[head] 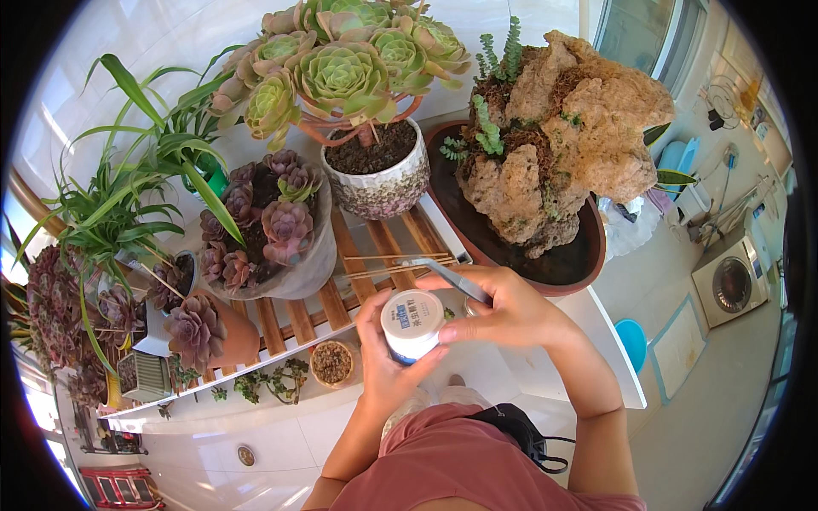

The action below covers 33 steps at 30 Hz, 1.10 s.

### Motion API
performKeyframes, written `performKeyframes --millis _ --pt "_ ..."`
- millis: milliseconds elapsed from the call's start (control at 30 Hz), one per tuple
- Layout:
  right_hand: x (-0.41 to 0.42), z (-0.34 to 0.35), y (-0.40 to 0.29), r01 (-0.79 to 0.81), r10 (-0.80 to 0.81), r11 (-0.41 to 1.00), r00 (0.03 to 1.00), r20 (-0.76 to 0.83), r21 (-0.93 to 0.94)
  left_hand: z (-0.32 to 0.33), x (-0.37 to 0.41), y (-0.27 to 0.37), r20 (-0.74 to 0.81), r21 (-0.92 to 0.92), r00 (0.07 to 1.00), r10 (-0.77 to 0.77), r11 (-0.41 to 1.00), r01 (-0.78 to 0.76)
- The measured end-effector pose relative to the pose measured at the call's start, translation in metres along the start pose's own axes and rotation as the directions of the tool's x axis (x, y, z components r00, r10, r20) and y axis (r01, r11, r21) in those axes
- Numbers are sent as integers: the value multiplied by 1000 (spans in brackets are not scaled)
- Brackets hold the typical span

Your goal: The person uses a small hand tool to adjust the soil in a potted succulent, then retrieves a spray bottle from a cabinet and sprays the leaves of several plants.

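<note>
My left hand (388, 358) is wrapped around a small white plastic jar (413, 319) whose round lid bears writing. The thumb of my right hand (495, 306) touches the edge of the lid, and bent-tip metal tweezers (457, 281) are held in the same hand. Their tips point left, over thin wooden sticks (383, 271) that lie on a slatted wooden shelf (329, 313). Just left of the jar, below the shelf's edge, is a small pot of granular substrate (332, 363). What lies beneath my right palm is mostly hidden.
Rosette succulents (343, 71) grow in a speckled white pot (383, 185); purple ones fill a grey pot (313, 268). A terracotta pot (239, 332) and spider plants (121, 185) stand left. A large rock planting (562, 128) sits in an oval brown basin (591, 255) at right.
</note>
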State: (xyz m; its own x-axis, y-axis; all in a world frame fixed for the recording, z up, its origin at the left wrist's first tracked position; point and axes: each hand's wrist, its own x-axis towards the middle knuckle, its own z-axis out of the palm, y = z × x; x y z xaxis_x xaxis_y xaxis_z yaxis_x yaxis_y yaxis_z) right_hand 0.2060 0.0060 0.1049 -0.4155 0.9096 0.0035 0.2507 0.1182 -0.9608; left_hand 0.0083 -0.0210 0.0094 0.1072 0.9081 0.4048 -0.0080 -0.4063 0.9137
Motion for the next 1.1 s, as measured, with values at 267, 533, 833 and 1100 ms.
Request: performKeyframes --millis 267,533,833,1100 --pt "-1 9 26 291 -294 956 946 137 39 -1 2 5 135 -385 967 -214 888 250" --pt "-8 29 43 285 -297 874 954 32 -393 1 14 5 145 -448 934 -327 820 357" --pt "-15 32 43 228 -260 940 960 -99 -253 -1 17 16 274 -275 960 -62 951 140" --pt "-46 52 39 116 -183 967 936 -301 -227 2 7 13 340 -181 940 -39 978 106"
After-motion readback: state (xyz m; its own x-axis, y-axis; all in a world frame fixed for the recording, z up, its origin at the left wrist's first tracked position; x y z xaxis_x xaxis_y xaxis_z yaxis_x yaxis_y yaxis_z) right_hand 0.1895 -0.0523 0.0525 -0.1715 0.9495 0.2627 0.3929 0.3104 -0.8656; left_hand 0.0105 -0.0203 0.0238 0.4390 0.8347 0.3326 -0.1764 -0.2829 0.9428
